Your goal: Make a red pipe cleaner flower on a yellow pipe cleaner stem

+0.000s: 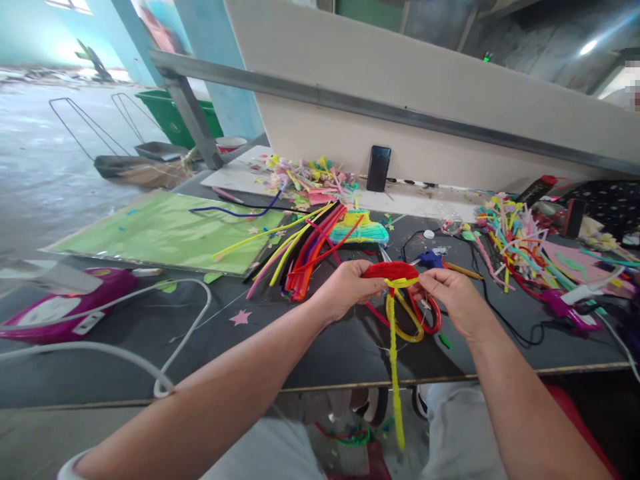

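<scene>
left hand point(345, 288) and right hand point(453, 297), fingers pinched on red pipe-cleaner piece point(391, 270) over near table edge point(320, 389). yellow pipe cleaner point(395, 373) wrapped round it, tail hanging past edge. knot detail hidden by fingers. phone point(378, 168) screen dark, no writing legible. pipe-cleaner bundle point(305, 257) just beyond left hand.

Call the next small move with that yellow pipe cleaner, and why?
Probably pull the yellow pipe cleaner snug: it is looped over the red piece pinched between left hand and right hand, with a long tail hanging loose.
</scene>
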A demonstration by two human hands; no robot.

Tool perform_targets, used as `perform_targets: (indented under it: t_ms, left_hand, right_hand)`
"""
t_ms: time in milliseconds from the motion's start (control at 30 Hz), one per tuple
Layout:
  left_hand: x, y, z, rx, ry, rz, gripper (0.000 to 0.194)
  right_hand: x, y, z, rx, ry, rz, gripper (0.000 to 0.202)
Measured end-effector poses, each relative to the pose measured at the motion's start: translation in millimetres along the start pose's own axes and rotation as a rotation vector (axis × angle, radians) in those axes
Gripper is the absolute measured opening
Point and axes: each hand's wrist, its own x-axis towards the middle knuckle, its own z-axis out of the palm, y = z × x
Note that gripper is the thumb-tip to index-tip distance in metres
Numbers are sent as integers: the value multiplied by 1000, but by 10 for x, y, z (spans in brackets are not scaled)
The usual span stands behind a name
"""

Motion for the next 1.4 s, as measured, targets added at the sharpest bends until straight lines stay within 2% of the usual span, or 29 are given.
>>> perform_targets:
  t_ms: [133, 233, 433, 567, 800, 1100, 1400]
  left_hand:
    - [-2, 7, -7, 17, -22, -1, 26]
    - [1, 4, -8, 11, -30, -13, 26]
    - [-5, -2, 23, 15, -39, -26, 30]
    - [-17, 20, 36, 37, -54, -42, 31]
    - [-27, 45, 48, 46, -48, -46, 28]
    - [-29, 38, 57, 81, -55, -29, 28]
    - [-27, 23, 84, 178, -17, -10, 25]
  right_hand:
    - [-2, 8, 24, 34, 23, -2, 23]
    - [-5, -1, 43, 46, -7, 10, 23]
    - [0, -29, 173, -18, -87, 2, 38]
    - [14, -25, 229, -124, -60, -32, 30]
    - [7, -53, 187, -83, -139, -29, 36]
    - [60, -5, 205, -24, -119, -20, 26]
    - [65, -73, 163, -24, -189, 42, 37]
